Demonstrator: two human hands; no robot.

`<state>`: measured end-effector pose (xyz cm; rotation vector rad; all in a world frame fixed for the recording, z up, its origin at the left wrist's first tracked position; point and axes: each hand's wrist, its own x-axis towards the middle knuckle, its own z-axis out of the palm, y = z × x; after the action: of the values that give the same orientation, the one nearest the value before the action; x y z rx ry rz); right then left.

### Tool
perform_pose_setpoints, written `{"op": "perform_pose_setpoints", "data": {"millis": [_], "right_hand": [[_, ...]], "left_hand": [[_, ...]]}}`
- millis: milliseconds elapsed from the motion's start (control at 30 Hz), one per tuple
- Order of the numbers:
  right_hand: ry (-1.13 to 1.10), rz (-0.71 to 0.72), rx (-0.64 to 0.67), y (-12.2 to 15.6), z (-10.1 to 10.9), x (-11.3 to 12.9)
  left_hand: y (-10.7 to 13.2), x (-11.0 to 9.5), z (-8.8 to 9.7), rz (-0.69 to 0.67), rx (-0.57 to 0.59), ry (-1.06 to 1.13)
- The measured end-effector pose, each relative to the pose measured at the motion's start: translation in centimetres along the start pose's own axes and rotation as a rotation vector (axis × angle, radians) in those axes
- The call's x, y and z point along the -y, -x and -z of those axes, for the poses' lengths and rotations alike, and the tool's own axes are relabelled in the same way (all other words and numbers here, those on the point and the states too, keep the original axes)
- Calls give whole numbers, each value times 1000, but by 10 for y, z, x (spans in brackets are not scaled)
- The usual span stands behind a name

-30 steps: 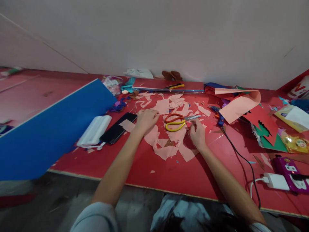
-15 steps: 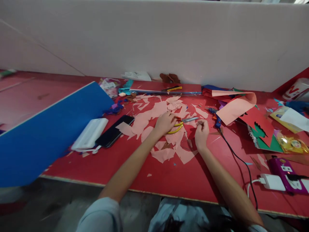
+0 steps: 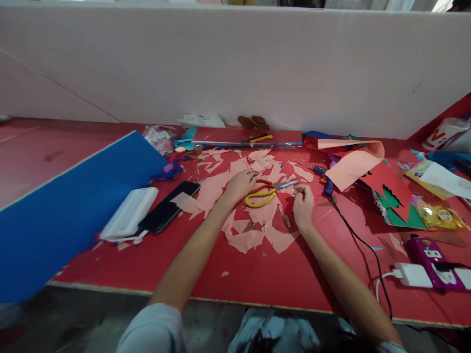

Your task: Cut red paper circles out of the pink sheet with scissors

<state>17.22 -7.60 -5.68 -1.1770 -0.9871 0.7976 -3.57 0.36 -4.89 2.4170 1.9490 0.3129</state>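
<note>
My left hand (image 3: 240,187) rests on pink paper scraps (image 3: 209,191), its fingertips at the orange loop of a pair of scissors (image 3: 260,193) with orange and yellow handles. The steel blades point right, towards my right hand (image 3: 303,206). That hand hangs just beyond the blade tip, its fingers pinched together. Whether they hold a tiny scrap is hidden. Many cut pink pieces lie around both hands on the red table (image 3: 206,264).
A blue glue gun (image 3: 326,184) with a black cord lies right of my right hand. To the left are a black phone (image 3: 169,208), a white box (image 3: 128,213) and a large blue board (image 3: 73,206). A folded pink sheet (image 3: 353,164), a power strip (image 3: 430,260) and a white wall stand beyond.
My left hand has moved right from beside the phone to the scissors handles. The view has tilted upward, showing more of the wall's top edge.
</note>
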Motion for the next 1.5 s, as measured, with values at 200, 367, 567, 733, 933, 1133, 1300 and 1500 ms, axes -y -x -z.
{"op": "perform_pose_setpoints", "data": {"millis": [200, 367, 567, 733, 933, 1133, 1300, 1500], "right_hand": [[36, -6, 5, 0, 1, 1], [58, -3, 20, 1, 2, 1], [53, 1, 22, 0, 2, 1], [72, 1, 19, 0, 2, 3], [87, 9, 19, 1, 3, 5], [76, -29, 24, 1, 3, 1], [70, -27, 26, 2, 4, 1], [53, -28, 24, 2, 5, -1]], "left_hand": [[5, 1, 0, 0, -16, -37], [9, -4, 3, -7, -9, -124], [9, -5, -1, -26, -29, -209], [12, -8, 1, 0, -40, -186], [14, -10, 2, 52, -71, -164], [15, -11, -1, 73, -70, -169], [17, -14, 0, 97, -105, -158], [20, -17, 2, 85, -116, -163]]}}
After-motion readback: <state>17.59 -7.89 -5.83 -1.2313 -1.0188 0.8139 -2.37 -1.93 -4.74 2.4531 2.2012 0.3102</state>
